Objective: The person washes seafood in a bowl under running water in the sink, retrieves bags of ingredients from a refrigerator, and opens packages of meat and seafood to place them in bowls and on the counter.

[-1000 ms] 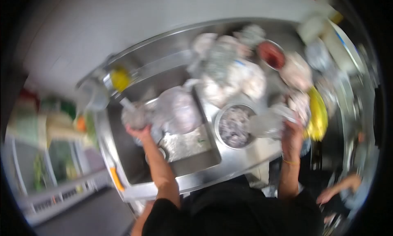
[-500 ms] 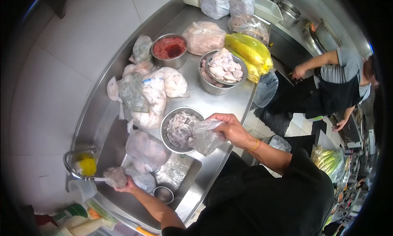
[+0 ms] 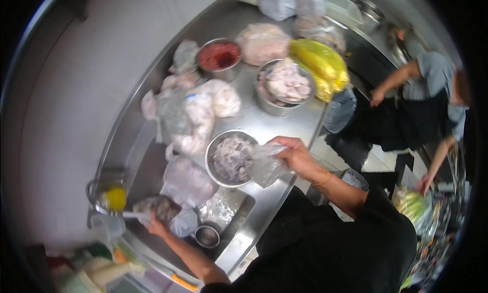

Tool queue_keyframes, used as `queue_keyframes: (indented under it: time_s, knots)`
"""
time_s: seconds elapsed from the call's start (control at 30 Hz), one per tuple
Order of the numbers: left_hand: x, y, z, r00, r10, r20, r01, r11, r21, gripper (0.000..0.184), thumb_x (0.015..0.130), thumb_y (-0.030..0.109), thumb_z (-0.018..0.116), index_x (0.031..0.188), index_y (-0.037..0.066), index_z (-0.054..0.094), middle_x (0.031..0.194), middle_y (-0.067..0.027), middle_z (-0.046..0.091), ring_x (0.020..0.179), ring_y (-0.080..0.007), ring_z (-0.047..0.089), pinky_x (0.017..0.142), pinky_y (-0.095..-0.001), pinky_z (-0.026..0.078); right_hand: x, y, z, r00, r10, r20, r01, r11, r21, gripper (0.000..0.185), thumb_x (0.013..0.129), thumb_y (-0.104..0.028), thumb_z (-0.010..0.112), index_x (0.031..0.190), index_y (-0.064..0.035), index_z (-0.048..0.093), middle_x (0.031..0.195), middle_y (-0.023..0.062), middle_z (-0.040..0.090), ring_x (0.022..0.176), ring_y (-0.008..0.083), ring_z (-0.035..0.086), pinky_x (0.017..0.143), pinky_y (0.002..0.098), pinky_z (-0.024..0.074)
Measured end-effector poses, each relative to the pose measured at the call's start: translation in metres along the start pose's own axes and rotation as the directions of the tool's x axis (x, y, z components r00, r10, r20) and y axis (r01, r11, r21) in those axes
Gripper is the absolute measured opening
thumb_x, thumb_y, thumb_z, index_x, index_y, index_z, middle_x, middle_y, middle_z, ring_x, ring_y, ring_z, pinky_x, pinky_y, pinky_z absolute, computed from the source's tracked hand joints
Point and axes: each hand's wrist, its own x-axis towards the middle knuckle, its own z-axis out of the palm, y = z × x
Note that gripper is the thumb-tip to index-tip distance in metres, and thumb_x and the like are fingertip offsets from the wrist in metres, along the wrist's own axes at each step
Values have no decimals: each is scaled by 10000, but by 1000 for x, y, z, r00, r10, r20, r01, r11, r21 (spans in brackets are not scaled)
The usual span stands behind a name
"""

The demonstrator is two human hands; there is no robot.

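Greyish lump (image 3: 163,207) is held in left hand (image 3: 158,228) at sink (image 3: 145,176), fingers bent against it. Clear plastic bag (image 3: 268,166) is pinched between thumb and fingers of right hand (image 3: 297,160), beside sink, near steel bowl (image 3: 209,163) of greyish pieces. Blue mark (image 3: 191,96) on pale bag (image 3: 197,112) beyond sink is too blurred to be read.

Nothing readable here, folks: no text, label, brand, number or sign on any bag, bowl or surface comes through legibly.
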Motion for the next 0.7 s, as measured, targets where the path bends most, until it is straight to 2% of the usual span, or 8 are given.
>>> queue_keyframes:
  time_s: [0.07, 0.1, 0.27, 0.3, 0.47, 0.57, 0.6, 0.7]
  knots:
    - [14, -22, -10, 979, 194, -58, -151, 889, 432, 647, 622, 208, 795, 1154, -68, 551, 1064, -176, 621, 926, -262, 591, 805, -364, 485, 3, 3, 2, 1000, 1, -7, -1, 998, -56, 218, 761, -2, 526, 942, -34, 642, 681, -33, 575, 501, 28, 432, 444, 179, 327]
    - [14, -23, -12, 976, 204, 69, -214, 955, 205, 660, 579, 231, 830, 1118, -51, 575, 1048, -167, 626, 920, -278, 592, 816, -365, 475, 2, 2, 1, 1000, -3, -20, 2, 999, -51, 217, 756, -10, 534, 945, -36, 638, 702, -34, 581, 523, 31, 450, 456, 179, 339]
    - [8, -18, -2, 893, 438, -105, -346, 816, 464, 613, 525, 218, 792, 1049, -20, 583, 963, -163, 638, 906, -296, 599, 824, -377, 456, 5, 5, -4, 999, -2, -35, 3, 1000, 24, 282, 758, -2, 520, 1031, -33, 584, 859, -3, 610, 673, 51, 533, 521, 184, 375]
    - [-3, 10, 0, 944, 320, -77, -241, 831, 502, 649, 514, 257, 803, 1028, -49, 553, 920, -205, 641, 871, -361, 618, 793, -395, 472, 6, 7, -6, 999, -7, -47, 10, 999, 45, 294, 760, 1, 516, 1045, -31, 576, 878, 9, 615, 694, 63, 551, 538, 188, 389]
    - [-17, 30, -1, 932, 337, -131, -282, 905, 318, 562, 530, 180, 795, 989, -34, 551, 867, -157, 641, 790, -282, 619, 767, -365, 487, 9, 8, -12, 999, -15, -45, 20, 995, 98, 316, 758, 18, 503, 1068, -8, 557, 908, 46, 627, 774, 107, 597, 615, 206, 457]
    - [-13, 15, -4, 948, 274, -161, -279, 960, -7, 507, 558, 85, 783, 998, -20, 554, 925, -121, 629, 821, -223, 601, 782, -343, 478, 14, 9, -20, 997, -54, -54, 60, 991, 122, 324, 759, 12, 504, 1080, -10, 549, 915, 52, 628, 773, 111, 599, 602, 208, 462]
    - [-12, 11, -6, 951, 258, -169, -271, 961, -56, 502, 569, 63, 777, 1011, -19, 553, 951, -117, 623, 840, -218, 597, 793, -337, 474, 16, 12, -13, 977, -83, -195, 113, 982, 149, 275, 771, 18, 489, 1027, -10, 584, 841, 25, 629, 574, 57, 512, 454, 177, 356]
    - [-12, 12, -7, 964, 202, -172, -235, 951, -202, 507, 594, 11, 760, 1053, -17, 548, 1010, -111, 606, 887, -211, 589, 821, -324, 463, 22, 8, -33, 990, -34, -134, 51, 991, 127, 350, 763, -6, 502, 1111, -3, 530, 929, 41, 619, 720, 104, 582, 574, 209, 454]
